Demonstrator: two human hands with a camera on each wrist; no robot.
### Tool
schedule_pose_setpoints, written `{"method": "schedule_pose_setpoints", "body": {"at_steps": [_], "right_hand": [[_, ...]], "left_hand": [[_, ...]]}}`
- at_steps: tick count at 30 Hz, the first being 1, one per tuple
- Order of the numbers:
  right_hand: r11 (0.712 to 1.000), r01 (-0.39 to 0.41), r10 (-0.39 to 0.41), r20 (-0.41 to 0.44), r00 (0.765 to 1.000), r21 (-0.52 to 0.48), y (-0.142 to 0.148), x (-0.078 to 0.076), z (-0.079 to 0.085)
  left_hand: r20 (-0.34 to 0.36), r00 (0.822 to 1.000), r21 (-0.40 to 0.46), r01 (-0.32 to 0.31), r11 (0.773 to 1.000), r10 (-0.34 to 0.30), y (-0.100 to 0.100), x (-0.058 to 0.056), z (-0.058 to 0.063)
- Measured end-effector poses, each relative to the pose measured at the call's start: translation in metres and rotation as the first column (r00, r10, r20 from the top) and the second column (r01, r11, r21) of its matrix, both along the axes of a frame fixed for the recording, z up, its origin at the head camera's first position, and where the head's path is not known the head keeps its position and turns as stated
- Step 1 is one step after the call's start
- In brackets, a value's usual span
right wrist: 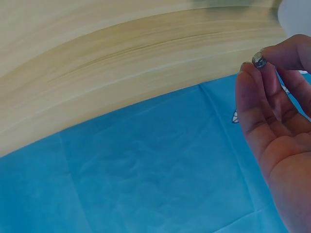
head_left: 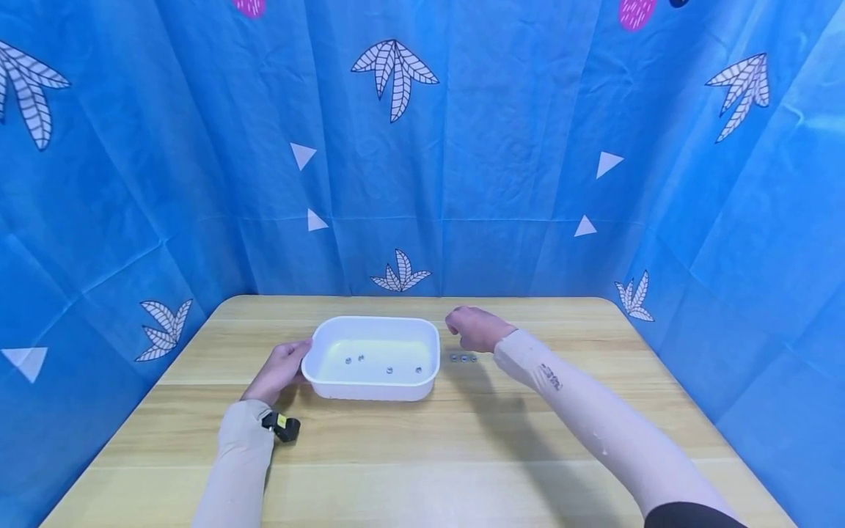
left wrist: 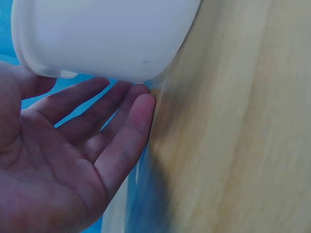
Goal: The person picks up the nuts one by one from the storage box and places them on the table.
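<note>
My left hand (head_left: 282, 365) is at the left end of a white plastic tub (head_left: 373, 391) on the table. In the left wrist view, the thumb lies at the tub's rim (left wrist: 34, 68) and the fingertips (left wrist: 143, 104) meet the outer wall lower down. Several small metal nuts (head_left: 389, 370) lie scattered on the tub's floor. Just right of the tub, my right hand (head_left: 478, 328) is raised above the table. Its thumb and fingers pinch a small shiny metal nut (right wrist: 259, 60), seen in the right wrist view. Three more nuts (head_left: 464, 358) lie in a row below that hand.
The light wood-grain table (head_left: 396, 462) has its far edge near a blue curtain (head_left: 502, 147) printed with leaves and triangles. That curtain also hangs along both sides. A small black device (head_left: 282, 425) sits at the left wrist.
</note>
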State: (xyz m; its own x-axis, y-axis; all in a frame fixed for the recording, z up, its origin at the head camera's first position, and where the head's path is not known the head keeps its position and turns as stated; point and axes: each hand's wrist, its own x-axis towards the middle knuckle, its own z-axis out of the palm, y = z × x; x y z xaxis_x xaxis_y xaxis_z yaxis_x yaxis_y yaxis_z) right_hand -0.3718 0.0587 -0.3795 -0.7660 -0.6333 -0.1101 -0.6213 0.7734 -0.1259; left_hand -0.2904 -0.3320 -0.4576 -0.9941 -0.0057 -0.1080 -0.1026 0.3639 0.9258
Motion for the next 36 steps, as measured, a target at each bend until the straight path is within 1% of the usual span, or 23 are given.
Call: {"method": "schedule_pose_setpoints", "body": {"at_steps": [3, 11, 16, 20, 27, 36], "right_hand": [[1.0, -0.001, 0.001, 0.001, 1.0, 0.002, 0.003, -0.001, -0.002], [1.0, 0.02, -0.021, 0.041, 0.999, 0.014, 0.009, 0.001, -0.007], [0.999, 0.018, -0.019, 0.034, 0.999, 0.027, 0.013, 0.0, -0.011], [1.0, 0.023, -0.023, 0.045, 0.999, 0.015, 0.016, -0.001, -0.014], [1.0, 0.009, -0.009, 0.034, 0.999, 0.0, 0.023, -0.001, -0.024], [0.999, 0.045, -0.044, 0.059, 0.997, -0.011, 0.029, 0.0, -0.035]], "left_hand": [[0.004, 1.0, 0.002, 0.0, 1.0, 0.0, 0.0, 0.0, 0.0], [0.002, 1.0, -0.003, 0.001, 1.0, -0.001, 0.0, -0.001, -0.001], [0.004, 1.0, -0.009, 0.002, 1.0, -0.002, -0.001, -0.001, 0.0], [0.009, 1.0, -0.011, 0.005, 1.0, -0.005, -0.002, -0.001, 0.001], [0.025, 1.0, -0.001, 0.002, 1.0, -0.002, -0.003, -0.005, 0.001], [0.039, 0.999, 0.0, -0.006, 1.0, 0.006, -0.002, -0.004, 0.001]]}}
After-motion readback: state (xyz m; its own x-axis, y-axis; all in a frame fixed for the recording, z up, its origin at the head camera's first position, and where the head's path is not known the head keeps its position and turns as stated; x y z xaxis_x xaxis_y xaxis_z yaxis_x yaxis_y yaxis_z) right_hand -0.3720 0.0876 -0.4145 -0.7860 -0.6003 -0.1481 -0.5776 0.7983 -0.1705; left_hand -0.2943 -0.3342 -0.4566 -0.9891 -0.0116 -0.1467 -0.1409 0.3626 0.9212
